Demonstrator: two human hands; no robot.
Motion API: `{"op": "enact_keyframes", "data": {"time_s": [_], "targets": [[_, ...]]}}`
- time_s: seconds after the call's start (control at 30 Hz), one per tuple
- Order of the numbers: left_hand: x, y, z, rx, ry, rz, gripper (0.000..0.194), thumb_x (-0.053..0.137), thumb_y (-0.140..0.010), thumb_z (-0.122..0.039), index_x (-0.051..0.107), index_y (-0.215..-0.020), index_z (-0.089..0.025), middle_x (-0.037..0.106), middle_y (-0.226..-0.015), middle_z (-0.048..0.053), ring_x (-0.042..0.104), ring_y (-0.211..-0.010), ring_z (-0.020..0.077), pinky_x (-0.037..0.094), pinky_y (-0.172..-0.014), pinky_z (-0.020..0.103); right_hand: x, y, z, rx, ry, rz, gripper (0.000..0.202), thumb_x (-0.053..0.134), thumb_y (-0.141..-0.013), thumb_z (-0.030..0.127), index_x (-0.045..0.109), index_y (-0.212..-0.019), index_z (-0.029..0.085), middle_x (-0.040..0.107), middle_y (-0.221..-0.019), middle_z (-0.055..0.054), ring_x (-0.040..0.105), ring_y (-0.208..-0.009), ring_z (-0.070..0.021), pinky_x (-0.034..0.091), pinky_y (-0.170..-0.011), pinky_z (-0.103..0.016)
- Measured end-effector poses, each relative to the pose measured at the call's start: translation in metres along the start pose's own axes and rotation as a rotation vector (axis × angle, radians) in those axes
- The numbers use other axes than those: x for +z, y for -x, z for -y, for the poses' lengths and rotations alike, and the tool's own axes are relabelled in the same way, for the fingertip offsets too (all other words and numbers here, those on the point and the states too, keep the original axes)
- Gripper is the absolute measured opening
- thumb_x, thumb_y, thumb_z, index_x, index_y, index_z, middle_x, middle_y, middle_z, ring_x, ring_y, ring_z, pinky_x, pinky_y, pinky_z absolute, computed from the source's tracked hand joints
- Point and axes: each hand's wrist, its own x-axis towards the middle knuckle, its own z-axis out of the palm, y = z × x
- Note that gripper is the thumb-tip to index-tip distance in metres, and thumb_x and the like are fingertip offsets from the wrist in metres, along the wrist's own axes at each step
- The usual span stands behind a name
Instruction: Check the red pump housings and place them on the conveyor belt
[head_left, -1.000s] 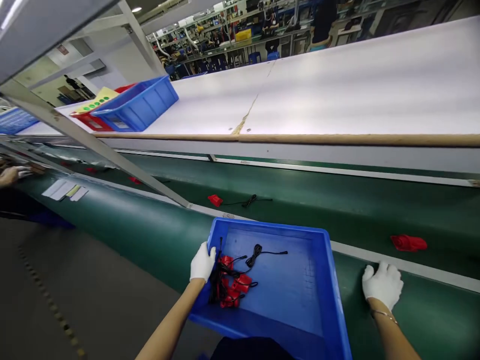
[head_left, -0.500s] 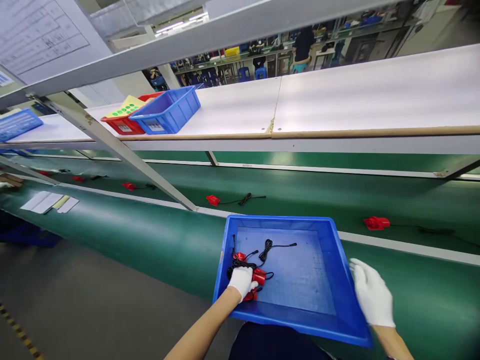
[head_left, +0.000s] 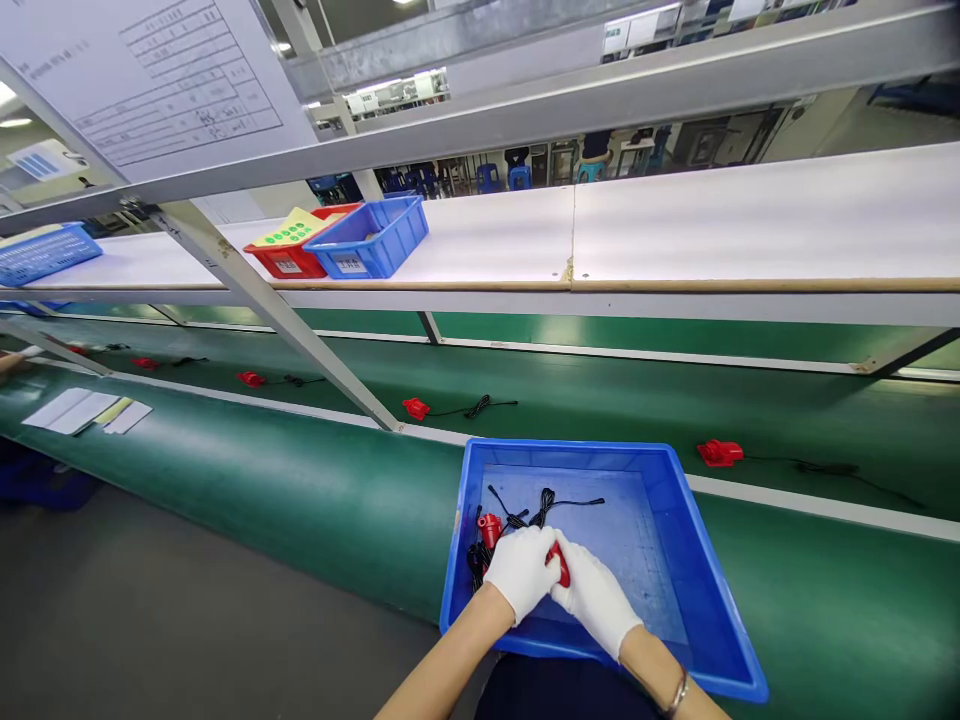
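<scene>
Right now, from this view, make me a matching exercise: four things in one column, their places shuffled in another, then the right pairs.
1. Red part
2. Labelled blue bin
3. Loose papers
4. Bracelet

A. Beside the red bin on the white shelf
B. Around the right wrist
C. Between the left hand and right hand
D. On the green surface, picture left

Pairs: 1-C, 2-A, 3-D, 4-B
</scene>
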Motion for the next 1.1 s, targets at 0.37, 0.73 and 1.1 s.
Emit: {"op": "enact_keyframes", "data": {"time_s": [0.37, 0.73, 1.1], "targets": [[-0.029, 0.007, -0.034, -0.14, 1.346, -0.287, 0.059, 0.052, -0.09, -0.061, 0.048, -0.133, -0.02, 0.056, -0.134, 0.014, 0.054, -0.123, 0.0231, 0.039, -0.108, 0.04, -0.068, 0.006, 0.043, 0.199, -0.161, -0.051, 0.033, 0.048, -0.092, 0.049, 0.057, -0.108, 0.022, 0.07, -0.096, -0.005, 0.068, -0.081, -0.0202, 0.051, -0.07, -0.03], [-0.062, 0.019, -0.094, -0.484, 1.88, -0.278, 0.065, 0.05, -0.08, -0.078, 0.066, -0.095, -0.017, 0.068, -0.09, 0.006, 0.062, -0.094, 0.0214, 0.044, -0.096, 0.034, -0.108, 0.035, 0.066, 0.046, -0.416, 0.033, 0.06, 0.047, -0.093, 0.052, 0.04, -0.144, 0.022, 0.051, -0.142, -0.014, 0.052, -0.13, -0.0268, 0.042, -0.109, -0.048], [-0.074, 0.029, -0.104, -0.194, 1.84, -0.307, 0.05, 0.039, -0.094, -0.066, 0.06, -0.098, -0.02, 0.061, -0.092, 0.003, 0.056, -0.084, 0.0168, 0.045, -0.084, 0.03, -0.128, 0.056, 0.07, 0.022, -0.342, -0.013, 0.063, 0.05, -0.092, 0.054, 0.043, -0.146, 0.024, 0.049, -0.146, -0.012, 0.05, -0.132, -0.0289, 0.044, -0.109, -0.049]]}}
